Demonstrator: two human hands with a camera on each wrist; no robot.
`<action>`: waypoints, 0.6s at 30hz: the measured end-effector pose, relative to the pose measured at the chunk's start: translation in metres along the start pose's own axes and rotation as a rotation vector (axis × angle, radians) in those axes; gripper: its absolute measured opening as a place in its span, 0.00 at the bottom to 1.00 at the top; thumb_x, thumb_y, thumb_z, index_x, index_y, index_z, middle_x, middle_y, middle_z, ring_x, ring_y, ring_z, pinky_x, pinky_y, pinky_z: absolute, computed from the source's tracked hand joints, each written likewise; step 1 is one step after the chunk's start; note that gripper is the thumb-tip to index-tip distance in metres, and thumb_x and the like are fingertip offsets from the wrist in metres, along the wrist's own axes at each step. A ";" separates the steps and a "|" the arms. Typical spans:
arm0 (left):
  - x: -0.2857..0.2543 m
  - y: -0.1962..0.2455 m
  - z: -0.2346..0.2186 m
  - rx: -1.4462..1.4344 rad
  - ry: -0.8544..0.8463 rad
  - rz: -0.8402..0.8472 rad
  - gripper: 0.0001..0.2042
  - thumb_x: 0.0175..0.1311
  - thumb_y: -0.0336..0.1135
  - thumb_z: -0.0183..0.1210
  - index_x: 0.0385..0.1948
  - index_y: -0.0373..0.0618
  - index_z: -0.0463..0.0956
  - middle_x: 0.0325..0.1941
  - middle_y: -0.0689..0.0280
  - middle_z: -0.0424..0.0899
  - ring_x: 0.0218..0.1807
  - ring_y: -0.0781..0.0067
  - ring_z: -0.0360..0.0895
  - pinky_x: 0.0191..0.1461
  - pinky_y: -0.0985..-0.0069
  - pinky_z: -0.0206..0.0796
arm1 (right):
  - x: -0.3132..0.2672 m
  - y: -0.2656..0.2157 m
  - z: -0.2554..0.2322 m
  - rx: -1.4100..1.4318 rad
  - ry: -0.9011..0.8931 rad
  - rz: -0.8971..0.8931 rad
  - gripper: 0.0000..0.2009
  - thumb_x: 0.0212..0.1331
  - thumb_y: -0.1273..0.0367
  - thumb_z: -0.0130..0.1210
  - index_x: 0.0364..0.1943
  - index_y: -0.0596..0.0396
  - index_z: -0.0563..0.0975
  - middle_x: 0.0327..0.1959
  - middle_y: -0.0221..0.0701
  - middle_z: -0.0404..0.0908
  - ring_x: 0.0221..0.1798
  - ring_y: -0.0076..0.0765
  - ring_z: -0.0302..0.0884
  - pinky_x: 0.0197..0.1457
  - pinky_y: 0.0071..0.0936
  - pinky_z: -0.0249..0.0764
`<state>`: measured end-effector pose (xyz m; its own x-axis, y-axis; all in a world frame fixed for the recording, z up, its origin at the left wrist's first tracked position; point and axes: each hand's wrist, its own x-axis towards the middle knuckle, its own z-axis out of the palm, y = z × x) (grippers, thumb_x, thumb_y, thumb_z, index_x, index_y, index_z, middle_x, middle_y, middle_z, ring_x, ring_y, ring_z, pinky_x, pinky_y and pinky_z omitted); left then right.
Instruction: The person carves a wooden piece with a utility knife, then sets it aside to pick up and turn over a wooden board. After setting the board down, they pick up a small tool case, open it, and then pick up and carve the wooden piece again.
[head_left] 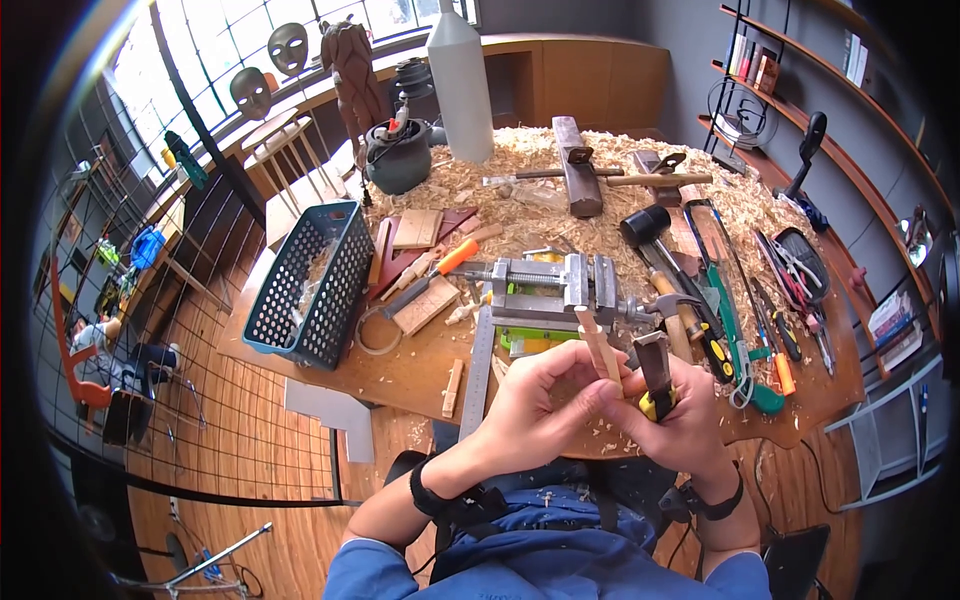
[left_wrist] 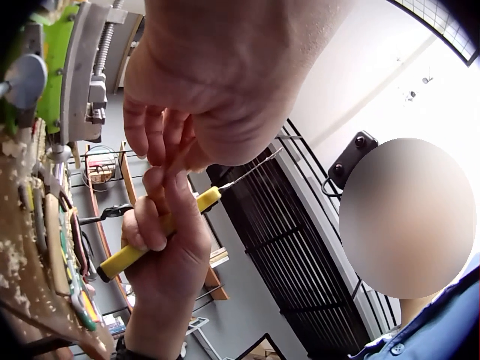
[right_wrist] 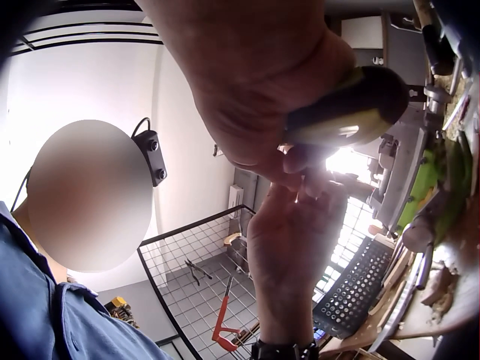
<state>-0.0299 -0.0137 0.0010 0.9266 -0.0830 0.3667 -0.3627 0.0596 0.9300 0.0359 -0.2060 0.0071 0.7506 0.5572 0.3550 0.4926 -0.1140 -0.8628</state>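
Wooden strip [head_left: 597, 345] lies just left of the yellow-handled tool [head_left: 656, 372], long axis pointing forward; left hand [head_left: 535, 405] pinches its near end, right hand [head_left: 688, 425] closed round the tool.

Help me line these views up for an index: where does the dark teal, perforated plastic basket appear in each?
Head: left of centre, basket at the table's left side.
Left wrist: not in it.
Right wrist: lower right, basket partly visible.
Shared landmark: grey metal vise with green base; centre, upper left, right side respectively.
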 end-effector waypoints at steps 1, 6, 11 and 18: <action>0.000 -0.001 0.000 -0.068 0.022 -0.004 0.14 0.75 0.27 0.59 0.58 0.33 0.74 0.49 0.62 0.87 0.52 0.79 0.84 0.57 0.78 0.75 | 0.001 0.000 -0.001 0.000 0.000 0.000 0.12 0.55 0.67 0.76 0.31 0.55 0.81 0.19 0.17 0.71 0.23 0.11 0.63 0.25 0.21 0.59; 0.003 -0.009 -0.008 -0.163 0.085 -0.007 0.18 0.76 0.27 0.58 0.65 0.35 0.70 0.51 0.67 0.84 0.49 0.84 0.80 0.56 0.81 0.73 | 0.003 0.004 -0.003 0.006 0.006 -0.048 0.14 0.58 0.65 0.75 0.39 0.58 0.83 0.21 0.20 0.73 0.24 0.13 0.65 0.26 0.20 0.61; 0.002 -0.002 -0.005 -0.213 0.092 -0.088 0.27 0.77 0.31 0.57 0.74 0.34 0.61 0.51 0.66 0.82 0.49 0.81 0.80 0.56 0.80 0.71 | 0.007 -0.010 -0.009 -0.002 0.010 0.026 0.16 0.70 0.59 0.64 0.49 0.59 0.80 0.26 0.28 0.78 0.29 0.19 0.74 0.33 0.24 0.69; 0.001 0.000 -0.009 -0.253 0.069 -0.085 0.25 0.79 0.29 0.53 0.74 0.36 0.60 0.51 0.65 0.81 0.45 0.80 0.80 0.50 0.79 0.73 | 0.011 -0.025 -0.016 -0.145 -0.040 0.020 0.16 0.73 0.61 0.58 0.52 0.61 0.78 0.37 0.43 0.85 0.37 0.42 0.84 0.43 0.33 0.76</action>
<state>-0.0278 -0.0049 0.0010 0.9603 -0.0308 0.2772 -0.2553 0.3027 0.9182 0.0390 -0.2096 0.0382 0.7442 0.5857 0.3211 0.5382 -0.2412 -0.8075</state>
